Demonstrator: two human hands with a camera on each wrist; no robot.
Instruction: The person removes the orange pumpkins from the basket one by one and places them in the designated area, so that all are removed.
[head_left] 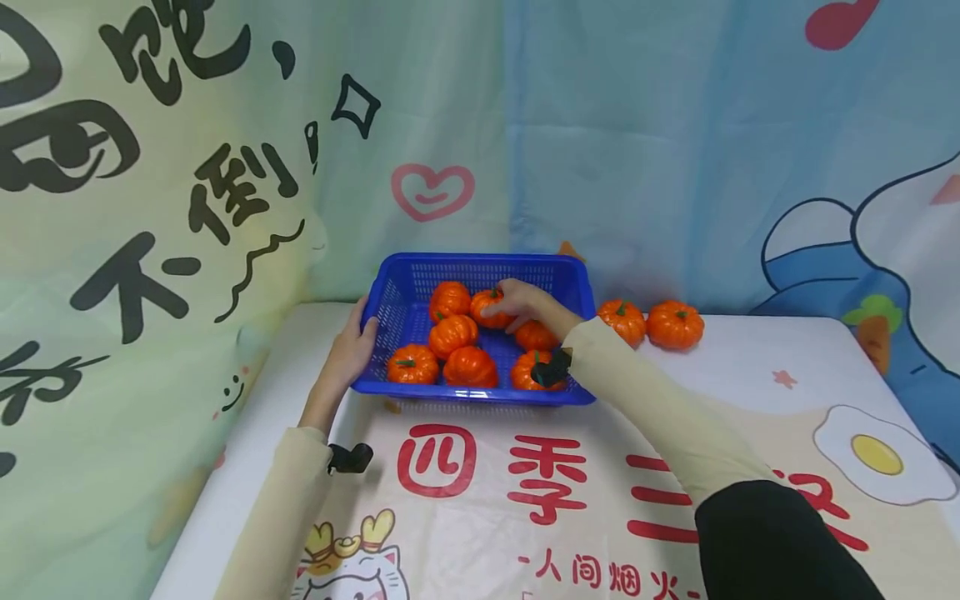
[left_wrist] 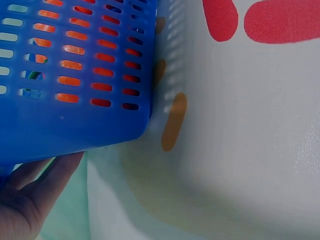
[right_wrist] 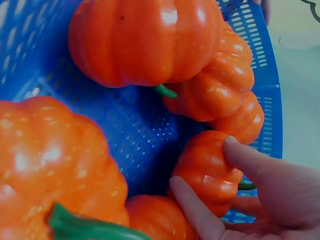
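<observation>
A blue plastic basket (head_left: 472, 397) with slotted walls stands on the table and holds several small orange pumpkins (head_left: 453, 335). At its left side my left hand (head_left: 352, 346) grips the rim; in the left wrist view that hand (left_wrist: 37, 197) lies against the outer wall. My right hand (head_left: 528, 302) reaches inside and holds a pumpkin (head_left: 486, 308) near the back middle. Seen from the right wrist, the right hand (right_wrist: 270, 200) has thumb and fingers on either side of this ribbed pumpkin (right_wrist: 207, 167), its green stem towards the palm. Other pumpkins (right_wrist: 145, 40) lie around it.
Two more pumpkins (head_left: 675, 325) sit on the table right of the basket, one partly behind the right sleeve (head_left: 637, 375). A printed cloth (head_left: 487, 533) with red characters covers the table. A patterned curtain (head_left: 615, 150) hangs close behind and at the left.
</observation>
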